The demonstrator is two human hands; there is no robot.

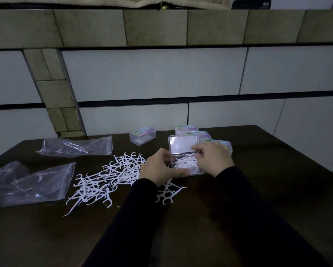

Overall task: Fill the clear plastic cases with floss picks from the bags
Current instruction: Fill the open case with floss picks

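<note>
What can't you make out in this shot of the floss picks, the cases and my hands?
Head view only:
- Left hand fingertips: curled at the open case edge; grip unclear.
- Right hand fingertips: hidden by its own back; holding picks or not is unclear.
- Case labels on the stacked cases and the lone case: too small, dim.
- Stacked cases' contents: hidden by lids and the right hand.
- Bags: whether any picks remain is unclear.
</note>
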